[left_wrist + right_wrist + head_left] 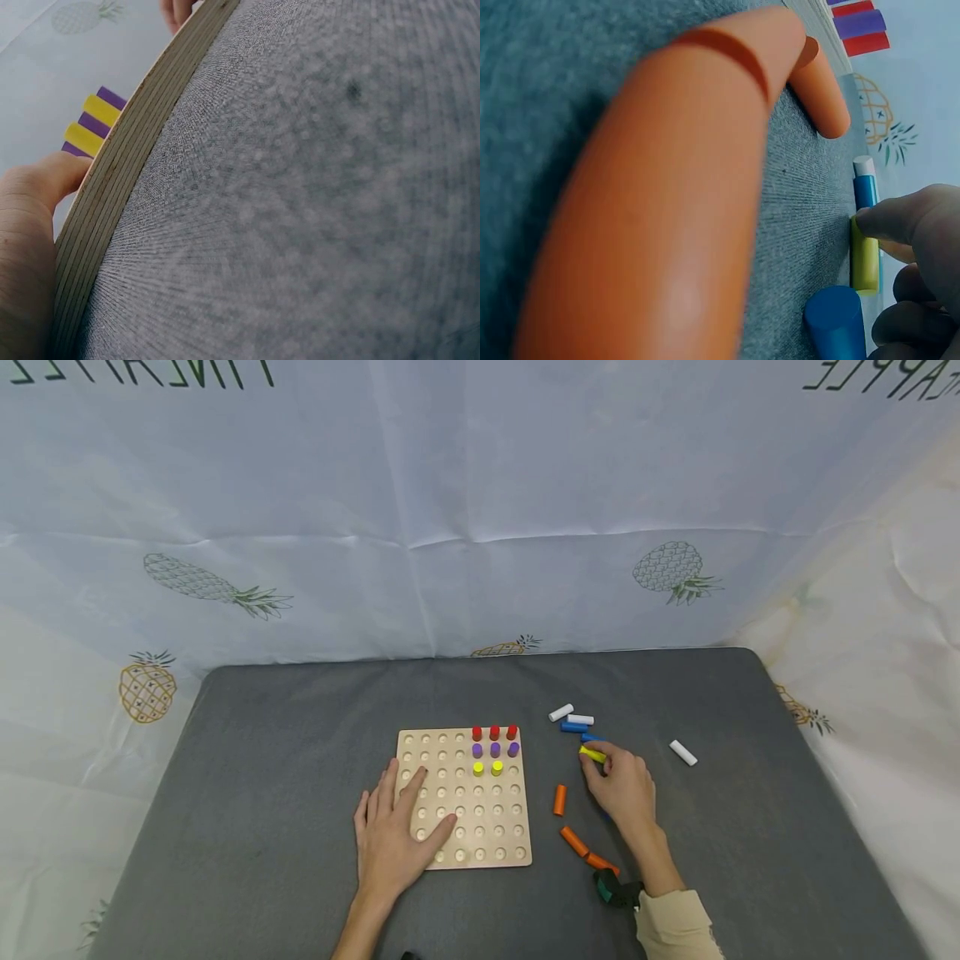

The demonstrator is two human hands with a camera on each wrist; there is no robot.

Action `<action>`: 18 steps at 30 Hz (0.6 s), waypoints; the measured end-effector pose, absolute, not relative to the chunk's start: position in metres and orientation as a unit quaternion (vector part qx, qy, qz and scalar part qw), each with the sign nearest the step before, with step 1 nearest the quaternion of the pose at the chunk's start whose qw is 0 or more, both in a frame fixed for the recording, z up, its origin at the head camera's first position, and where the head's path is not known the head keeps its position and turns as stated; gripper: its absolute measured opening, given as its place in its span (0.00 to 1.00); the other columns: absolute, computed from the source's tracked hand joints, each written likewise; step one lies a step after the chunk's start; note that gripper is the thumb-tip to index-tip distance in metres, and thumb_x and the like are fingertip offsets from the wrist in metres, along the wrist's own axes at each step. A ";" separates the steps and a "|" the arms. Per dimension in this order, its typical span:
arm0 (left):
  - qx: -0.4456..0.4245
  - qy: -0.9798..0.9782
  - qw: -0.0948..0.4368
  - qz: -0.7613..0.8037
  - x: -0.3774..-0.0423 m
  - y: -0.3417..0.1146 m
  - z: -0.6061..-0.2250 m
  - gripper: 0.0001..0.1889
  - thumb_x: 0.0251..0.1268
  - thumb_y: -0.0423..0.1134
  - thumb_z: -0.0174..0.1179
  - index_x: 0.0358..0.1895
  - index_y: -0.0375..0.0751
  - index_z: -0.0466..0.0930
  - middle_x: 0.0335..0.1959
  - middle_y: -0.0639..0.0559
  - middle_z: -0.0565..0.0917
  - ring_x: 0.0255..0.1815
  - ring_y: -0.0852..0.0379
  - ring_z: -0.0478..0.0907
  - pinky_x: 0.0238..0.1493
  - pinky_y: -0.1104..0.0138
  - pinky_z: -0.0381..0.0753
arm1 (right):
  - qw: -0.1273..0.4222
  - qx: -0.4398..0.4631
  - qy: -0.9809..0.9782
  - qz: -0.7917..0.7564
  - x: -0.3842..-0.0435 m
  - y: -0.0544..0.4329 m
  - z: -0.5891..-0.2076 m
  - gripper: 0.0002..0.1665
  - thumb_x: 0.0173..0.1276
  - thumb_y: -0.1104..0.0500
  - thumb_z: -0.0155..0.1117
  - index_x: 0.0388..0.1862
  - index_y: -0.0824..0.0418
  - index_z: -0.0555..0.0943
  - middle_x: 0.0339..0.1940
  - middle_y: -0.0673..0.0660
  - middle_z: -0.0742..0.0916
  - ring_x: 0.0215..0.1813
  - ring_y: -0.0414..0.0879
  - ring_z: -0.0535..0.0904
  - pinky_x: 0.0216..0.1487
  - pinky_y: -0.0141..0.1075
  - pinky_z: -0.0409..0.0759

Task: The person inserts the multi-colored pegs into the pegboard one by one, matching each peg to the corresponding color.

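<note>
A wooden peg board [526,847] lies on the grey cloth, its left side under my left hand [393,839], whose fingers are spread across the holes. Standing in the board's far right part are three red pegs [494,732], three purple pegs [495,749] and two yellow pegs [497,767]. To the right of the board, my right hand [624,785] pinches a loose yellow peg [865,262] between thumb and fingers, low over the cloth. A blue peg [592,737] lies just beyond those fingertips. Another blue peg [834,319] shows close to the hand in the right wrist view.
Orange pegs [559,800] lie between the board and my right forearm. Two white pegs [560,712] and a blue peg [573,727] sit farther back; a single white peg [683,752] lies to the right. A printed curtain [450,593] hangs behind the table.
</note>
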State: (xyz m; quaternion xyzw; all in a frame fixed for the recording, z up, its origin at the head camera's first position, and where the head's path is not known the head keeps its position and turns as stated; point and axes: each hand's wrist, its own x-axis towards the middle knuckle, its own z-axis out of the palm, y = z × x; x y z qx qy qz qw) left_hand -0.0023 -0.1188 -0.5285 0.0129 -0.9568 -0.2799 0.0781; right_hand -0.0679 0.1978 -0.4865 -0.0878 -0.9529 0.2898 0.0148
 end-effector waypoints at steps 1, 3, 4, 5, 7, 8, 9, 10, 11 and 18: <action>0.013 -0.957 0.078 -0.279 -0.002 -0.119 -0.528 0.44 0.51 0.64 0.71 0.74 0.55 0.72 0.83 0.41 0.58 0.80 0.35 0.59 0.77 0.35 0.48 | 0.013 -0.087 -0.953 0.290 -0.068 0.197 -0.487 0.16 0.69 0.55 0.69 0.52 0.60 0.88 0.16 0.47 0.66 0.17 0.41 0.57 0.19 0.31 0.52; 0.014 -0.957 0.077 -0.280 -0.002 -0.119 -0.529 0.44 0.51 0.64 0.71 0.74 0.55 0.72 0.83 0.41 0.58 0.80 0.35 0.59 0.77 0.35 0.48 | 0.010 -0.084 -0.953 0.290 -0.067 0.197 -0.486 0.16 0.69 0.54 0.69 0.52 0.60 0.88 0.16 0.47 0.66 0.17 0.41 0.57 0.19 0.31 0.52; 0.014 -0.957 0.078 -0.280 -0.002 -0.119 -0.529 0.44 0.51 0.64 0.71 0.74 0.55 0.72 0.83 0.41 0.58 0.80 0.35 0.60 0.77 0.35 0.48 | 0.008 -0.084 -0.953 0.290 -0.067 0.197 -0.486 0.16 0.69 0.54 0.69 0.52 0.60 0.88 0.16 0.47 0.66 0.17 0.41 0.57 0.19 0.31 0.52; 0.014 -0.957 0.078 -0.280 -0.002 -0.119 -0.529 0.44 0.51 0.64 0.71 0.74 0.55 0.72 0.83 0.41 0.58 0.80 0.35 0.60 0.77 0.35 0.48 | 0.006 -0.083 -0.953 0.290 -0.067 0.197 -0.486 0.16 0.69 0.54 0.70 0.52 0.60 0.88 0.16 0.47 0.66 0.17 0.41 0.58 0.19 0.31 0.52; 0.013 -0.957 0.079 -0.280 -0.002 -0.119 -0.528 0.44 0.51 0.64 0.71 0.74 0.55 0.72 0.83 0.41 0.59 0.80 0.35 0.60 0.77 0.35 0.49 | 0.003 -0.083 -0.954 0.288 -0.066 0.197 -0.487 0.17 0.69 0.53 0.70 0.52 0.59 0.88 0.16 0.47 0.66 0.18 0.42 0.58 0.19 0.32 0.53; 0.013 -0.957 0.080 -0.279 -0.002 -0.119 -0.528 0.44 0.51 0.64 0.71 0.74 0.55 0.72 0.83 0.41 0.59 0.80 0.35 0.60 0.77 0.35 0.49 | 0.002 -0.082 -0.954 0.288 -0.066 0.197 -0.487 0.17 0.69 0.53 0.69 0.53 0.59 0.88 0.16 0.48 0.67 0.18 0.42 0.59 0.19 0.32 0.53; 0.013 -0.957 0.080 -0.278 -0.002 -0.119 -0.528 0.44 0.51 0.64 0.71 0.74 0.55 0.72 0.83 0.41 0.59 0.80 0.35 0.60 0.77 0.35 0.49 | 0.001 -0.080 -0.954 0.287 -0.066 0.197 -0.487 0.17 0.69 0.53 0.70 0.53 0.59 0.88 0.16 0.48 0.67 0.18 0.42 0.59 0.19 0.32 0.54; 0.012 -0.957 0.081 -0.277 -0.002 -0.119 -0.528 0.44 0.51 0.64 0.71 0.74 0.55 0.72 0.83 0.41 0.59 0.80 0.35 0.60 0.77 0.35 0.49 | -0.001 -0.079 -0.955 0.286 -0.066 0.197 -0.487 0.17 0.69 0.53 0.70 0.53 0.59 0.88 0.16 0.48 0.67 0.18 0.42 0.60 0.19 0.32 0.54; 0.012 -0.957 0.082 -0.278 -0.002 -0.119 -0.528 0.44 0.51 0.64 0.71 0.74 0.55 0.72 0.83 0.41 0.59 0.80 0.34 0.60 0.77 0.35 0.49 | -0.003 -0.077 -0.955 0.285 -0.066 0.197 -0.487 0.18 0.69 0.53 0.70 0.54 0.59 0.88 0.16 0.48 0.67 0.17 0.42 0.60 0.19 0.32 0.55; 0.009 -0.956 0.087 -0.279 -0.002 -0.119 -0.529 0.44 0.51 0.64 0.71 0.74 0.55 0.72 0.83 0.41 0.59 0.80 0.34 0.60 0.76 0.35 0.49 | -0.020 -0.075 -0.956 0.284 -0.065 0.197 -0.488 0.21 0.69 0.52 0.70 0.57 0.59 0.87 0.15 0.48 0.65 0.16 0.43 0.61 0.18 0.32 0.55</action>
